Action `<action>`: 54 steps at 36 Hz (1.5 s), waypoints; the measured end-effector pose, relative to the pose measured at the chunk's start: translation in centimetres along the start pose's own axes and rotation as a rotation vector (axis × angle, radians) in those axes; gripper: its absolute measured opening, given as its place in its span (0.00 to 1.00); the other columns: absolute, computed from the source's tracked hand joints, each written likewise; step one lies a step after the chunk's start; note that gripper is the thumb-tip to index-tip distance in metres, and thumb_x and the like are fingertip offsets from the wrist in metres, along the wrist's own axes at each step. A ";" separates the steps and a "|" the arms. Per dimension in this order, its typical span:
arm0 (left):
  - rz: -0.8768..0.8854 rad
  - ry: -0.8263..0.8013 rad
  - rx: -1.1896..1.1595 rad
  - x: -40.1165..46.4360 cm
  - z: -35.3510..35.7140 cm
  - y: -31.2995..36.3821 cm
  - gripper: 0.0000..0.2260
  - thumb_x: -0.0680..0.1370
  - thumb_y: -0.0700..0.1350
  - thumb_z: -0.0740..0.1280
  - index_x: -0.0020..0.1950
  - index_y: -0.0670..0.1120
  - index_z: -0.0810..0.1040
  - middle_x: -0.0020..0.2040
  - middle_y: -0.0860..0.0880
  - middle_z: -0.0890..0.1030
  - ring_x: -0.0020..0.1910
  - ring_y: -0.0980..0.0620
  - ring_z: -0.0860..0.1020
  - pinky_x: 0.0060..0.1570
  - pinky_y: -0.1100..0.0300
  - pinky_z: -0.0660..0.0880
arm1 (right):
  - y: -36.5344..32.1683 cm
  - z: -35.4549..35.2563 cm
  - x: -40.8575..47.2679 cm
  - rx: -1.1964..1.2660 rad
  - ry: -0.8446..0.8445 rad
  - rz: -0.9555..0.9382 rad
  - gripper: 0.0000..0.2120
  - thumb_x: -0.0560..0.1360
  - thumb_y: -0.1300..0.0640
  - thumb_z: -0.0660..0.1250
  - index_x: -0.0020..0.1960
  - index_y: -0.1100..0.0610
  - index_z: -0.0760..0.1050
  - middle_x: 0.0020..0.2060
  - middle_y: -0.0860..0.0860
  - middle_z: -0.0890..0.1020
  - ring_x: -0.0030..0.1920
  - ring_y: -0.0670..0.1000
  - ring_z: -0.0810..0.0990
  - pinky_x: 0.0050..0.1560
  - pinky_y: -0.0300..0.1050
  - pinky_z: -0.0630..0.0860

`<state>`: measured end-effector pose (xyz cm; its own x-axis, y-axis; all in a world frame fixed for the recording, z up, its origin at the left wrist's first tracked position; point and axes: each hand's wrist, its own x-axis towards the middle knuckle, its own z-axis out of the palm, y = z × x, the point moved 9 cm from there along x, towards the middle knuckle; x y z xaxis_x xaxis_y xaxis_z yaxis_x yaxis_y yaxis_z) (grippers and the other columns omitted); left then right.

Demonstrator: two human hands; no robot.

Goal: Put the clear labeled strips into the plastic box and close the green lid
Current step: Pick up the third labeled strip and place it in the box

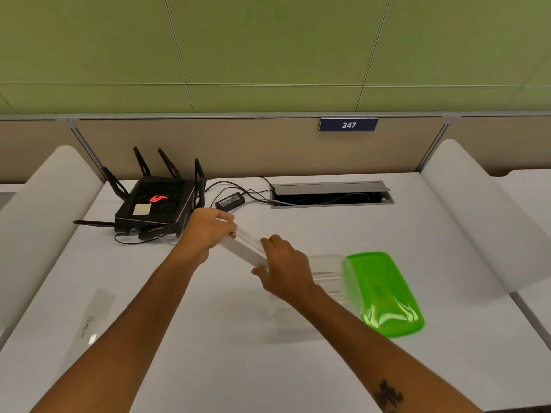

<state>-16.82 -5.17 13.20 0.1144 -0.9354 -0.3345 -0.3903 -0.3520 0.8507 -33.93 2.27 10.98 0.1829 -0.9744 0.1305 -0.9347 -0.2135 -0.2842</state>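
We hold one clear strip (246, 247) above the tabletop (208, 323), left hand (208, 231) and right hand (284, 271) each in a closed grip on an end, beside the plastic box (326, 274) and its open green lid (384, 293); another strip (94, 314) lies near left.

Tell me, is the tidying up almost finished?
Not yet, about halfway. The plastic box looks like it has some strips inside already, though that is hard to tell. Both hands, left hand and right hand, hold one clear strip near the box. Another labeled strip waits on the desk, and the green lid is open.
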 end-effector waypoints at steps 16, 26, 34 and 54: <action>-0.065 -0.098 -0.118 -4.3 11.3 -3.1 0.05 0.74 0.45 0.77 0.48 0.45 0.86 0.44 0.49 0.88 0.41 0.52 0.82 0.39 0.61 0.75 | 11.1 0.7 -4.2 -0.191 -0.185 -0.094 0.22 0.72 0.48 0.70 0.63 0.54 0.72 0.51 0.51 0.80 0.48 0.56 0.80 0.37 0.50 0.76; -0.122 -0.186 -0.048 -6.0 12.4 -5.9 0.04 0.76 0.44 0.73 0.50 0.47 0.86 0.42 0.51 0.89 0.41 0.53 0.86 0.43 0.60 0.78 | 13.5 3.6 -5.8 -0.101 -0.286 -0.135 0.27 0.72 0.47 0.70 0.68 0.53 0.71 0.59 0.51 0.80 0.56 0.57 0.80 0.47 0.50 0.78; -0.153 -0.192 0.014 -6.7 13.2 -7.5 0.05 0.74 0.41 0.74 0.48 0.47 0.86 0.44 0.50 0.88 0.38 0.55 0.87 0.37 0.64 0.76 | 13.6 5.3 -5.8 -0.116 -0.345 -0.174 0.26 0.70 0.47 0.72 0.65 0.54 0.73 0.56 0.52 0.80 0.53 0.57 0.81 0.47 0.51 0.79; -0.167 -0.181 0.449 -6.8 17.4 -10.9 0.13 0.77 0.53 0.72 0.56 0.47 0.80 0.39 0.57 0.80 0.27 0.57 0.84 0.38 0.61 0.77 | 13.8 9.1 -6.0 -0.160 -0.509 -0.175 0.20 0.67 0.51 0.75 0.57 0.55 0.78 0.53 0.52 0.81 0.51 0.58 0.82 0.43 0.46 0.73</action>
<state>-29.21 5.56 -0.85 0.0644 -0.8329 -0.5497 -0.7387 -0.4102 0.5349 -45.20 4.49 -2.33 0.4262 -0.8450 -0.3231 -0.9046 -0.4003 -0.1464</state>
